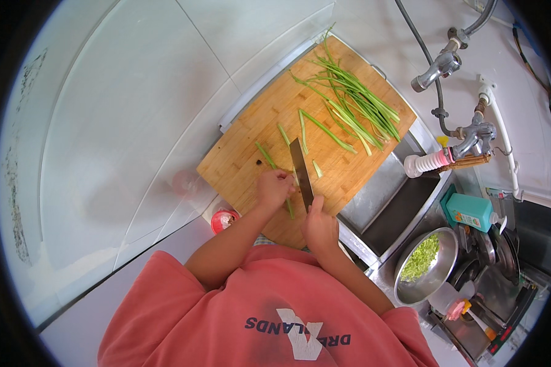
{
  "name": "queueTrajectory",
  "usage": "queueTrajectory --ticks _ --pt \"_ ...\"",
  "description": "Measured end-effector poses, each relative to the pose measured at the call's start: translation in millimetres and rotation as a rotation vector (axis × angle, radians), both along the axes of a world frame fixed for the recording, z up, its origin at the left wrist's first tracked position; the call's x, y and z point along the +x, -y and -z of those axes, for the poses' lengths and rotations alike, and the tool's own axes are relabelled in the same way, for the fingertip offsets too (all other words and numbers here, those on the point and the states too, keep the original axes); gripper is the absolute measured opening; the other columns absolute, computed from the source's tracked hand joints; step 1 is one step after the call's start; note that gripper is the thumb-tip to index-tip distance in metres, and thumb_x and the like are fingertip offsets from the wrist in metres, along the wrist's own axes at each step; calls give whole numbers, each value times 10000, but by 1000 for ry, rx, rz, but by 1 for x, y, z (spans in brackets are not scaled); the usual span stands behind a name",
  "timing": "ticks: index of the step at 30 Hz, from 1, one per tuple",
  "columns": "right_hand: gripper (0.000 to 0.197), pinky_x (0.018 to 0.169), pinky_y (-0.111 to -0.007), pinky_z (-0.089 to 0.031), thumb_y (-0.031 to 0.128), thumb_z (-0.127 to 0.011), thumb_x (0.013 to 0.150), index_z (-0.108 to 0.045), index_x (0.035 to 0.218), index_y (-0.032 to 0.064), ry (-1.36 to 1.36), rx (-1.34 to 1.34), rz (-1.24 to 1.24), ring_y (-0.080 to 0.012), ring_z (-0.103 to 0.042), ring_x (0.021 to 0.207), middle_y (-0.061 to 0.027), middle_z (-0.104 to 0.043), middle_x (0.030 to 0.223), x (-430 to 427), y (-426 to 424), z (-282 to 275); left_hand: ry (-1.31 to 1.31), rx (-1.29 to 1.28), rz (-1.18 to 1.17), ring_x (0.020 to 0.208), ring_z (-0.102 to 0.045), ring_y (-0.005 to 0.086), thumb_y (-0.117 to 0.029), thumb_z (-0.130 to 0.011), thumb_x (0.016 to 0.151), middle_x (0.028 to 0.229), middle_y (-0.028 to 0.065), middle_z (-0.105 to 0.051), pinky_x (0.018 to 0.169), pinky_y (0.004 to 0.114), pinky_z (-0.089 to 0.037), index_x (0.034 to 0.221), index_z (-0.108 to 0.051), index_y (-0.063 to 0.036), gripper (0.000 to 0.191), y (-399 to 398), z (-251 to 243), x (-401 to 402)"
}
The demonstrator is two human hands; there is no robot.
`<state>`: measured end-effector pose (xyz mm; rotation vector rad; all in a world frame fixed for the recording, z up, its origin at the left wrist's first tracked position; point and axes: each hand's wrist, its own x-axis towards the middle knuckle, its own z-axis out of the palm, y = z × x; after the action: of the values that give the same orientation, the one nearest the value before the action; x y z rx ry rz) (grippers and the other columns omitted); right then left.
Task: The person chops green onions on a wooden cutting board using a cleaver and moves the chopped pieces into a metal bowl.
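My right hand (320,225) grips the handle of a cleaver (302,172), its dark blade pointing away from me over the wooden cutting board (238,137). Just left of the blade, my left hand (274,189) has its fingers bent at a pale piece of green stalk; whether it pinches the piece I cannot tell. A thin green stalk (265,155) lies partly under that hand. Several loose stalks (327,131) and a short cut piece (317,169) rest beyond and right of the blade. A bunch of long green stalks (362,103) lies at the board's far right.
Right of the board is a metal sink (381,202) below a tap with a ribbed hose (429,163). A steel bowl (446,275) of chopped greens (420,259) stands near a teal pump bottle (470,212). A red container (222,220) sits by the board's left edge, near the tiled wall.
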<state>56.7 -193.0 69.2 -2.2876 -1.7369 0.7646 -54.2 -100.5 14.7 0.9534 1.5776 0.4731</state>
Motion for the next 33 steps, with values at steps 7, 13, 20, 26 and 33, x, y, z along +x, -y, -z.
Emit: queueTrajectory --ticks 7,13,20,26,33 --pt "201 520 -515 -462 113 -501 882 -383 1010 13 -26 -55 104 -424 -590 588 -233 -602 657 10 7 8 -411 960 229 718 -607 242 -89 -660 777 832 93 -605 626 346 -468 868 -659 -59 96 -38 8 -14" --pt "194 568 -527 -458 110 -503 887 -371 998 19 -9 28 154 -458 -578 617 -262 -596 691 15 -2 3 -422 930 548 836 -575 283 -47 -655 754 931 96 -582 696 383 -469 851 -657 -55 98 -47 10 -10" --pt "219 576 -539 -449 102 -509 885 -351 1012 21 -33 65 241 -457 -581 623 -270 -586 664 33 -8 6 -378 1134 586 881 -545 291 -27 -615 735 936 86 -564 758 394 -448 872 -628 -65 143 -64 -9 13" --pt "207 554 -532 -452 103 -510 882 -376 1019 24 -31 56 228 -445 -587 615 -261 -591 658 42 -4 6 -344 936 780 861 -557 288 -32 -619 723 912 86 -563 730 379 -463 836 -595 -60 119 -83 32 9" --pt "215 549 -529 -452 108 -508 884 -385 1039 25 -52 37 226 -452 -580 615 -265 -598 695 47 1 16 8 983 857 800 -583 263 -82 -630 778 873 86 -593 668 347 -472 857 -620 -53 85 -45 12 4"
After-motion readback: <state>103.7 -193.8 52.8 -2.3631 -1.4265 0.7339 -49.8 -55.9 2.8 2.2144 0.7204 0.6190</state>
